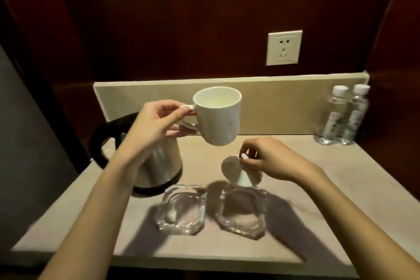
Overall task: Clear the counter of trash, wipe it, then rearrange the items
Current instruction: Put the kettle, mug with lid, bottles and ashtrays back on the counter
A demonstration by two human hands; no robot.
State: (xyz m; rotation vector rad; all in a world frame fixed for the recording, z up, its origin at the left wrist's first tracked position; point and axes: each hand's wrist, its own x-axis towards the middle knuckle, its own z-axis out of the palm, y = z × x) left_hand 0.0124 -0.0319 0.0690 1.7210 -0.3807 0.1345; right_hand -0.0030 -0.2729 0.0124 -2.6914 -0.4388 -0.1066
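White ceramic mug (219,117), smooth, round, held in air above tabletop (318,188); left hand (156,120) fingers clamped on handle. Right hand (268,157) pinches small white lid (238,171), blurred, over one of two faceted glass ashtrays (181,209). One steel kettle (156,161). Two clear plastic bottles (341,116) far right.

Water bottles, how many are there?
2. One bottle stands at the counter's back right corner, and the other bottle stands just right of it, against the wall. No more show.
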